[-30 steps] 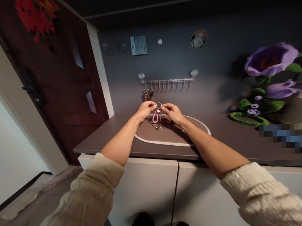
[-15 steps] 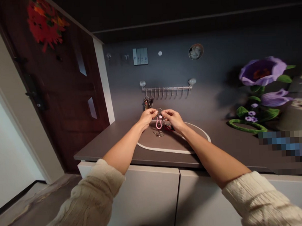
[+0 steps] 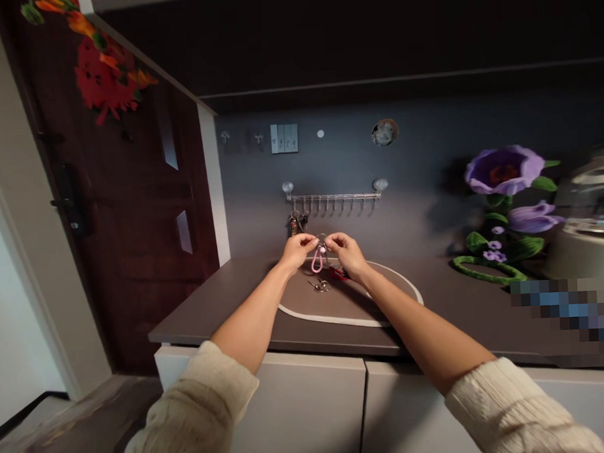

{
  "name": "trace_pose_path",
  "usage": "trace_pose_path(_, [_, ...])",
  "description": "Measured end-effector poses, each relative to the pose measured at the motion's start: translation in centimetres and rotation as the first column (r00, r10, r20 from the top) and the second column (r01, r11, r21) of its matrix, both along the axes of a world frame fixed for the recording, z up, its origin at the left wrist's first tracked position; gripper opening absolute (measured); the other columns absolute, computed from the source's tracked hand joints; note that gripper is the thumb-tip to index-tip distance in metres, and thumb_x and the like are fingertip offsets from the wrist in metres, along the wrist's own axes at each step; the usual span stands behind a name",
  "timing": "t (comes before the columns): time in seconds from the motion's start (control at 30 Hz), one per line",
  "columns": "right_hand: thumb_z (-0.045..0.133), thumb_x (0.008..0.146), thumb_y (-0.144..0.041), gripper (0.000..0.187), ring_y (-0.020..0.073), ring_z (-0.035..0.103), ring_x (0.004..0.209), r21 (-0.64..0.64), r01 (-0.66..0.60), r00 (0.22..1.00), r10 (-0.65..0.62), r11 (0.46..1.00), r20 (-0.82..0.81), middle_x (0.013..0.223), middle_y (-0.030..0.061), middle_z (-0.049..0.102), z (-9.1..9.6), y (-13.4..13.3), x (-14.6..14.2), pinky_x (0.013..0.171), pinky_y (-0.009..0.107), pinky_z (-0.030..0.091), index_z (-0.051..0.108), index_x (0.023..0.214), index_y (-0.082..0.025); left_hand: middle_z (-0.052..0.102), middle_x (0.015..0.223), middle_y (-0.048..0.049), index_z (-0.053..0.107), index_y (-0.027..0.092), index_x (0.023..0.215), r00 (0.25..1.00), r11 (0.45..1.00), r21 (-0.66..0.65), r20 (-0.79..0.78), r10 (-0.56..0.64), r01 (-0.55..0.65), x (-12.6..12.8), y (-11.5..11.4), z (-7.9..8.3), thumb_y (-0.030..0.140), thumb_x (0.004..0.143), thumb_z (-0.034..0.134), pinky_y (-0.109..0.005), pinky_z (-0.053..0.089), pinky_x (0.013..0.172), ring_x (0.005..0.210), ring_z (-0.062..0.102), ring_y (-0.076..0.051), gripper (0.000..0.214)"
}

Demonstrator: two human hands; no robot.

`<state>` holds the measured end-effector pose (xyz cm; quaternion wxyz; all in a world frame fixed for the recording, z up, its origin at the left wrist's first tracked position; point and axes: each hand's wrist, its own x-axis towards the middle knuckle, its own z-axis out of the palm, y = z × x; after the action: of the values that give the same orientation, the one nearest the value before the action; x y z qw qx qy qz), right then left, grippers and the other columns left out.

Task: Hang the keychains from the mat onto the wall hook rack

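Observation:
My left hand [image 3: 299, 248] and my right hand [image 3: 346, 251] pinch a metal key ring [image 3: 321, 238] between them, one on each side. From the ring hangs a pink strap loop [image 3: 317, 262] with a small pale bead at its top. Below it, loose metal rings [image 3: 322, 286] lie on the oval, white-edged mat [image 3: 336, 318]. A red item [image 3: 338, 272] rests under my right hand, partly covered. Behind, a clear hook rail [image 3: 335, 197] is fixed to the wall, and a bunch of keys [image 3: 295, 223] hangs from its left end.
Purple artificial flowers [image 3: 504, 171] with a green base stand on the right of the counter [image 3: 195, 311], beside a beige-based appliance [image 3: 588, 247]. A dark cabinet [image 3: 374, 36] overhangs the counter. At the left is a brown door [image 3: 148, 260].
The view has tilted up, so everything sits lower in the picture. Both hands keep their pinch on the key ring, and the pink loop still hangs from it.

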<state>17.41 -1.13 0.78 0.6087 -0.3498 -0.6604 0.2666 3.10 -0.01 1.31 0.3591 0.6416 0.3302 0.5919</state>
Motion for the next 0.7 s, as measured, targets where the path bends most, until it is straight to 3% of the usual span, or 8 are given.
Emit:
trace_pose_path(0.17, [0.057, 0.067, -0.034, 0.019, 0.0094, 0.05, 0.066, -0.022, -0.037, 0.999, 0.036, 0.999, -0.03, 0.069, -0.0013, 0.053, 1.0, 0.6, -0.2, 0.07, 0.025, 0.043, 0.052, 0.073, -0.016, 0.066, 0.075, -0.003, 0.064, 0.012, 0.077, 0.999, 0.999, 0.019, 0.033, 0.033, -0.034, -0.2, 0.0, 0.2, 0.019, 0.069, 0.06, -0.025, 0.044, 0.072, 0.069, 0.057, -0.011, 0.011])
trace_pose_path(0.27, [0.055, 0.07, -0.03, 0.015, 0.0092, 0.051, 0.067, -0.064, -0.043, 0.997, 0.039, 0.997, -0.068, 0.071, -0.0012, 0.053, 2.1, 1.2, -0.5, 0.068, 0.024, 0.045, 0.049, 0.073, -0.017, 0.065, 0.073, -0.0035, 0.064, 0.011, 0.078, 0.991, 0.991, 0.022, 0.02, 0.135, -0.135, -0.3, 0.3, 0.1, 0.016, 0.073, 0.055, -0.023, 0.043, 0.068, 0.066, 0.056, -0.01, 0.012])
trace_pose_path(0.37, [0.052, 0.073, -0.025, 0.01, 0.0092, 0.053, 0.064, -0.119, -0.02, 0.994, 0.007, 0.993, -0.11, 0.069, -0.0018, 0.052, 3.5, 2.1, -0.9, 0.063, 0.024, 0.047, 0.046, 0.073, -0.018, 0.065, 0.072, -0.0038, 0.064, 0.011, 0.075, 0.96, 0.963, 0.059, -0.087, 0.266, -0.261, -0.5, 0.7, -0.2, 0.013, 0.074, 0.052, -0.022, 0.042, 0.067, 0.065, 0.055, -0.01, 0.012])
trace_pose_path(0.53, [0.045, 0.079, -0.022, 0.006, 0.0087, 0.052, 0.055, -0.152, 0.099, 0.988, -0.116, 0.983, -0.103, 0.063, -0.0026, 0.051, 5.7, 3.9, -1.7, 0.057, 0.025, 0.048, 0.045, 0.074, -0.019, 0.065, 0.073, -0.0038, 0.065, 0.014, 0.072, 0.833, 0.895, 0.173, -0.327, 0.446, -0.411, -0.9, 1.1, -0.7, 0.014, 0.075, 0.051, -0.024, 0.042, 0.069, 0.068, 0.056, -0.013, 0.014])
trace_pose_path(0.7, [0.045, 0.08, -0.02, 0.011, 0.0084, 0.051, 0.05, -0.157, 0.246, 0.964, -0.258, 0.956, -0.059, 0.058, -0.0003, 0.053, 7.4, 5.1, -3.1, 0.052, 0.023, 0.048, 0.051, 0.071, -0.017, 0.065, 0.086, -0.0067, 0.065, 0.016, 0.076, 0.704, 0.844, 0.258, -0.466, 0.536, -0.471, -1.2, 0.5, -0.5, 0.016, 0.078, 0.049, -0.025, 0.04, 0.074, 0.081, 0.057, -0.015, 0.016])
